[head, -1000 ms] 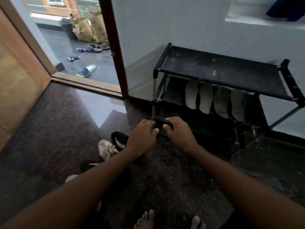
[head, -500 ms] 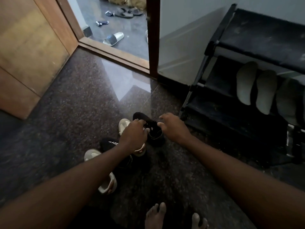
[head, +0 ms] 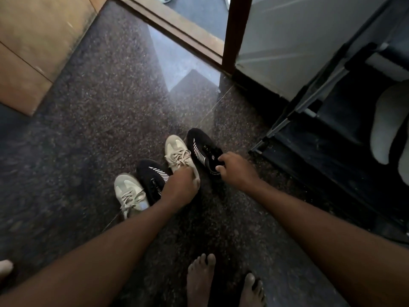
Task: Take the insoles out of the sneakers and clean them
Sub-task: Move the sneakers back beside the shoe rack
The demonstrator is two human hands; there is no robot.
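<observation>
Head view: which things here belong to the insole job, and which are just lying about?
Job: far beige sneaker, gripped by the left hand; far black sneaker, held by the right hand; near beige sneaker; near black sneaker; pale insoles in the shoe rack.
Lying about: wooden door; door frame.

The floor [head: 88, 129] is dark speckled stone, polished, and a pale patch of daylight is reflected on it near the wooden threshold [head: 177, 29]. At the left stands a wooden door [head: 33, 41], light brown with panel lines. At the right is a grey-white wall [head: 298, 41], and just beside it a black shoe rack [head: 309, 165] with thin metal legs.
</observation>
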